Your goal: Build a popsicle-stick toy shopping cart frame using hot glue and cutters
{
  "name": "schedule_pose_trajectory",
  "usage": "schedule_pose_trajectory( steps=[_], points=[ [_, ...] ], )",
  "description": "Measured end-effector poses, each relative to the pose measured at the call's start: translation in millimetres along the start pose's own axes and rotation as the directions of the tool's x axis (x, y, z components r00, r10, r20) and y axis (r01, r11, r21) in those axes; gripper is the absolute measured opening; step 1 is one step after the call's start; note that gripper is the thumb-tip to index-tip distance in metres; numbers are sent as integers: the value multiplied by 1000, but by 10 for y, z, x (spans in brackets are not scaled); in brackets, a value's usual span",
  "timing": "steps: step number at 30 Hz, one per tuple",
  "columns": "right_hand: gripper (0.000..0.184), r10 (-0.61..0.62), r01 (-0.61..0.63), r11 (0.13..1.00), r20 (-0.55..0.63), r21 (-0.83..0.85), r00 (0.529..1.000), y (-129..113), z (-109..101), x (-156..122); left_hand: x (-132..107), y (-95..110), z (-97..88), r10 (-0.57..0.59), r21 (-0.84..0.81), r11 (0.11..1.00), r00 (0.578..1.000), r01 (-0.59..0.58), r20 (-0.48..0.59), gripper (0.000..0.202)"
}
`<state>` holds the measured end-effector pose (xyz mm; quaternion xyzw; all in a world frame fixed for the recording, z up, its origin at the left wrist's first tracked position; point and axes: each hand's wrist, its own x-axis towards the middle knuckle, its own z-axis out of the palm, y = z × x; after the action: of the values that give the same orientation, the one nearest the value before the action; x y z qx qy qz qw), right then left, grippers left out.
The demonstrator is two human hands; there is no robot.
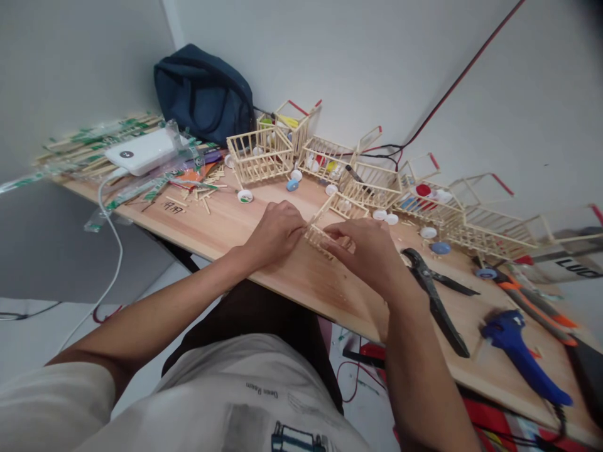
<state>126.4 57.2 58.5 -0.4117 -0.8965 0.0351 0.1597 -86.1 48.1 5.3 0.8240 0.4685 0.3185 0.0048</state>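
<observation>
A small basket frame of thin wooden sticks [318,238] sits low over the table, tilted, between my hands. My left hand [277,232] is closed, thumb and fingers pinching the frame's left corner. From the right, my right hand [370,251] reaches over the frame, fingers curled onto its slatted side; its palm side is hidden. Just behind stand finished-looking miniature stick carts, among them a cart basket [261,160] at the left and another [372,185] near my right hand. A white bottle cap [245,196] leans at the foot of the left basket.
Right of my right hand lie black-handled cutters [436,301], a blue glue gun [522,355] and orange-grey pliers [532,301]. A white power bank [146,150] with a cable rests on bundled sticks [85,147] at the left. A dark blue bag [205,94] stands against the wall.
</observation>
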Motion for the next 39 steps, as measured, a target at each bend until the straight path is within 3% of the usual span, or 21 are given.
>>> schedule_pose_trajectory(
  steps=[7,11,16,23,31,35,39],
  points=[
    [36,94,-82,995,-221,64,971,88,-188,-398,12,7,10,-38,-17,999,999,38,-13,22],
    [50,141,-138,990,-257,29,956,48,-114,-579,15,14,6,-45,-28,999,999,45,-6,22],
    [64,145,-158,987,-284,-24,948,-44,46,-577,15,1,11,-45,-43,998,999,45,-16,23],
    [49,187,-216,973,-265,-84,946,-71,190,-427,11,-5,16,-46,-30,998,999,46,-7,23],
    [47,217,-222,975,-317,20,924,-112,237,-504,-11,-16,0,-45,-48,998,999,45,-8,25],
    [37,241,-230,970,-377,77,894,-190,194,-572,-30,-40,-54,-56,-78,995,998,55,-20,26],
    [34,320,-290,947,-419,136,849,-225,189,-631,-25,-94,-108,-79,-137,988,992,65,-98,25]
  ],
)
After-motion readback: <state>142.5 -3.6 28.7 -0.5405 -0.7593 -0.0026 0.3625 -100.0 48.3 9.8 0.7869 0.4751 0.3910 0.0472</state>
